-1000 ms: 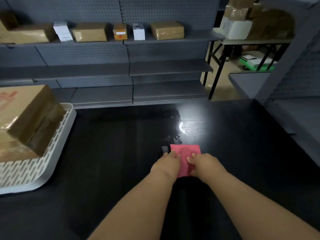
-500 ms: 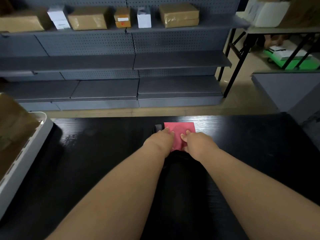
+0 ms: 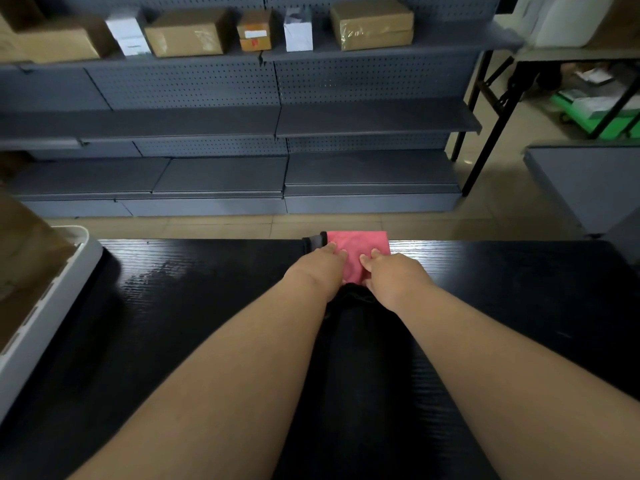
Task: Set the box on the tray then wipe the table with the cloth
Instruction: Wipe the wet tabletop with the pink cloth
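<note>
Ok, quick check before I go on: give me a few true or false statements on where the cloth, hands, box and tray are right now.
1. Both hands press on the pink cloth. True: left hand, right hand.
2. The cloth sits at the table's near edge. False: it is at the far edge.
3. The box is in the white tray. True.
4. The tray is on the right. False: it is on the left.

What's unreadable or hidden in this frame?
- Box: head view, cut off by the left edge; markings unseen.
- Tray: only its right rim shows.
- Cloth: near part under left hand and right hand.
- Shelf box labels: too small to read.
</note>
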Tool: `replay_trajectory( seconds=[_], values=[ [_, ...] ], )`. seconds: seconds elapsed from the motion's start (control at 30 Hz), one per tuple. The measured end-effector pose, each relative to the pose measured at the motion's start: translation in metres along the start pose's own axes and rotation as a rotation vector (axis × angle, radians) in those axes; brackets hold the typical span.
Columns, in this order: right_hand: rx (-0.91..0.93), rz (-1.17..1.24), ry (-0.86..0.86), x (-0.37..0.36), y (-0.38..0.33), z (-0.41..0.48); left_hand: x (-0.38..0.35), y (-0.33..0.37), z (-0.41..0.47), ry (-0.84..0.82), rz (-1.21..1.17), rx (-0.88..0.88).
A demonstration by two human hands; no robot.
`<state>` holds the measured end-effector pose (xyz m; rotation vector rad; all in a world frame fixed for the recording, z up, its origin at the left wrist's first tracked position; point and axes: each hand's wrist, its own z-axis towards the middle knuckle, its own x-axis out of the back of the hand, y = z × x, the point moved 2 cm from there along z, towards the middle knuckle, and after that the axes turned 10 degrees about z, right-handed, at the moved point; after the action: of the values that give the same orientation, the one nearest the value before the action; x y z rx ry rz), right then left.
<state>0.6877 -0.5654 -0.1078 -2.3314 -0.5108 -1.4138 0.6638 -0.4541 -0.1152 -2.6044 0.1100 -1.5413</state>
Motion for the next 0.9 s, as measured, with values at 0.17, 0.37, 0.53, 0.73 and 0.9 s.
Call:
replay_trajectory(
  seconds=[0.17, 0.37, 0.53, 0.73, 0.9],
  values=[
    [-0.018, -0.021, -0.021, -0.005, -0.003, -0.027, -0.007, 0.008, -0.031, 0.015, -0.021, -0.005],
    [-0.037, -0.005, -0.081, -0.027, -0.019, -0.076, -0.029, 0.025, -0.095, 0.015, -0.059, -0.031],
    [-0.028, -0.009, -0.112, -0.061, -0.041, -0.139, -0.064, 0.039, -0.161, 0.014, -0.073, -0.052],
    [-0.029, 0.008, -0.091, -0.107, -0.079, -0.229, -0.115, 0.051, -0.251, -0.014, -0.117, -0.08],
    [-0.008, 0.006, -0.107, -0.134, -0.12, -0.292, -0.153, 0.05, -0.317, -0.03, -0.098, -0.066]
  ],
)
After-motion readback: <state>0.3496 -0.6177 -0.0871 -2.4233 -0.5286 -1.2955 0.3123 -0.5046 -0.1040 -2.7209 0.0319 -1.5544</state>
